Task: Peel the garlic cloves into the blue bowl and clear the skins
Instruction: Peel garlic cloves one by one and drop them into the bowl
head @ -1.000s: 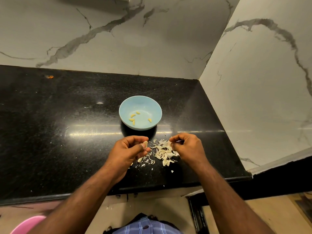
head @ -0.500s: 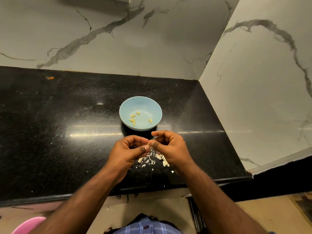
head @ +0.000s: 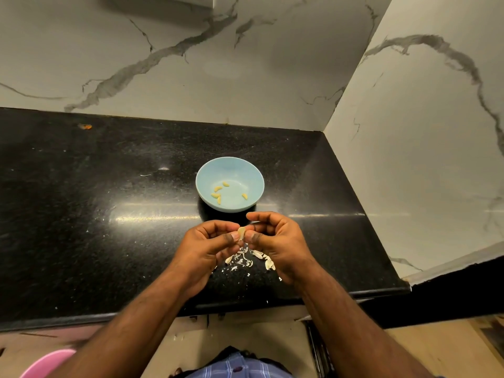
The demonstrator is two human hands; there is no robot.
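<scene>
Done: four peeled cloves (head: 219, 193) lie in the blue bowl (head: 207, 178), frame centre.
In hand: left hand (head: 203, 248) and right hand (head: 278, 241) both pinch one garlic clove (head: 241, 232), just below the bowl.
Left: skins (head: 249, 260) scattered on the black counter (head: 81, 214), uncleared.

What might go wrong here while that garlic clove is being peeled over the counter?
The garlic clove is pinched only at the fingertips of the left hand and right hand, short of the blue bowl; if it slips, it would likely land among the skins. That pile lies near the front edge of the countertop, so sweeping it carelessly may push flakes onto the floor.
</scene>
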